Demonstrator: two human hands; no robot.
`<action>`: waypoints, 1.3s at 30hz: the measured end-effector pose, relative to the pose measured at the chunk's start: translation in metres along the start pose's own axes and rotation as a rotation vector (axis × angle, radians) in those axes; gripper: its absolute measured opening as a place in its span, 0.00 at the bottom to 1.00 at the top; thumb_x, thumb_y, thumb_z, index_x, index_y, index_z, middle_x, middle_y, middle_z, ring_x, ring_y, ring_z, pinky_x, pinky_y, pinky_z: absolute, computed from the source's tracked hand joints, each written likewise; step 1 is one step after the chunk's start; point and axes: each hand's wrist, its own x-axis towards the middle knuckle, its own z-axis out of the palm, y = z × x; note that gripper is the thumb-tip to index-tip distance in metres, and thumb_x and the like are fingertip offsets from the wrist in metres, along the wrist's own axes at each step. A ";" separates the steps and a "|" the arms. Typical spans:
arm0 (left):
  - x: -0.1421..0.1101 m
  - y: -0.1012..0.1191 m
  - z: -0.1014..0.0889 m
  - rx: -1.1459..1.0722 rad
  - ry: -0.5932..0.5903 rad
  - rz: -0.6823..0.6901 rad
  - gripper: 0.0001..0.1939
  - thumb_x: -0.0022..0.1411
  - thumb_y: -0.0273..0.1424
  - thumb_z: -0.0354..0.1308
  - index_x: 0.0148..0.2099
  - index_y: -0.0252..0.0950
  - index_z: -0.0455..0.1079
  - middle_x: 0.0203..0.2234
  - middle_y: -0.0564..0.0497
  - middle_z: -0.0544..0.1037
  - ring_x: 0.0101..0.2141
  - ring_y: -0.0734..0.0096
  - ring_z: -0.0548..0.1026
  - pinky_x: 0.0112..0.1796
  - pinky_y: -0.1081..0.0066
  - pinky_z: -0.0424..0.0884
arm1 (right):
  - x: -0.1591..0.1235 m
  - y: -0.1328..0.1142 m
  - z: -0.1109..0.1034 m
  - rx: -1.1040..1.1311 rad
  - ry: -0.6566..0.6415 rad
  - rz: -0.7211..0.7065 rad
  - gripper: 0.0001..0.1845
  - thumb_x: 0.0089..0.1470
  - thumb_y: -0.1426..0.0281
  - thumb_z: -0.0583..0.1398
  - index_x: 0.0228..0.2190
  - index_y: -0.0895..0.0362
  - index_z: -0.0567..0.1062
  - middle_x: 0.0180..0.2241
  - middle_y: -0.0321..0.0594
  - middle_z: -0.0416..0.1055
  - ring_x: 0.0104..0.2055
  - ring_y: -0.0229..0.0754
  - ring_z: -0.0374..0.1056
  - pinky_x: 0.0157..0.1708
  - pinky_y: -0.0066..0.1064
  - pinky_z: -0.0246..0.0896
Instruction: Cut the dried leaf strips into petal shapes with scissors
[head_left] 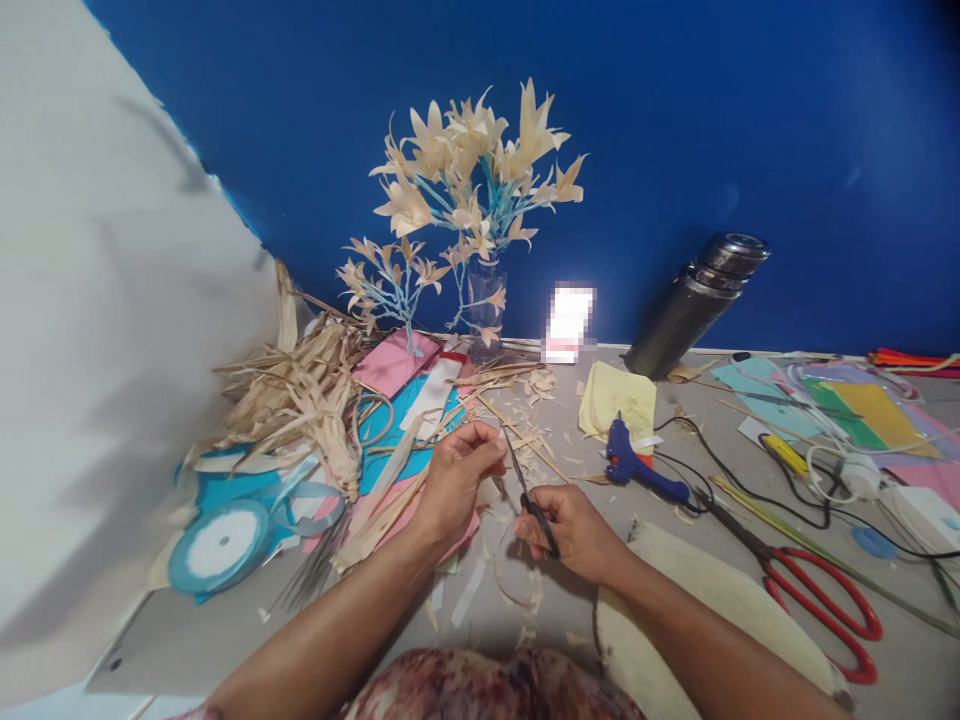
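My right hand grips a small pair of black-handled scissors, its blades pointing up and away from me. Close on the left, my left hand is closed in a pinch near the blade tips. What sits between those fingertips is too small to make out; it may be a sliver of dried husk. Pale husk trimmings lie scattered beyond and below both hands. Beside my left forearm are long dried husk strips over pink and blue paper.
Husk flowers stand in a clear bottle at the back. Left are a husk pile and a teal ribbon roll. Right lie a blue glue gun with its cord, red-handled scissors and a dark flask.
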 end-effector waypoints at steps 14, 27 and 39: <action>0.001 -0.006 0.000 -0.197 -0.062 -0.117 0.11 0.48 0.30 0.68 0.28 0.34 0.68 0.22 0.56 0.71 0.23 0.76 0.70 0.28 0.74 0.67 | 0.000 0.003 -0.002 0.024 -0.008 -0.024 0.29 0.44 0.46 0.65 0.16 0.58 0.67 0.14 0.35 0.64 0.17 0.34 0.58 0.19 0.26 0.53; 0.000 -0.005 0.003 -0.152 -0.024 -0.083 0.09 0.48 0.29 0.67 0.27 0.34 0.68 0.20 0.56 0.71 0.22 0.76 0.70 0.29 0.73 0.67 | -0.001 -0.002 -0.002 0.021 -0.051 -0.030 0.32 0.43 0.41 0.63 0.15 0.58 0.66 0.14 0.36 0.63 0.17 0.34 0.57 0.19 0.26 0.54; 0.002 -0.008 0.001 0.002 -0.037 -0.016 0.09 0.49 0.30 0.65 0.28 0.35 0.68 0.20 0.56 0.70 0.23 0.75 0.69 0.30 0.73 0.66 | 0.000 0.000 -0.005 0.070 -0.033 -0.043 0.32 0.44 0.42 0.63 0.15 0.58 0.68 0.14 0.37 0.64 0.17 0.34 0.56 0.20 0.27 0.51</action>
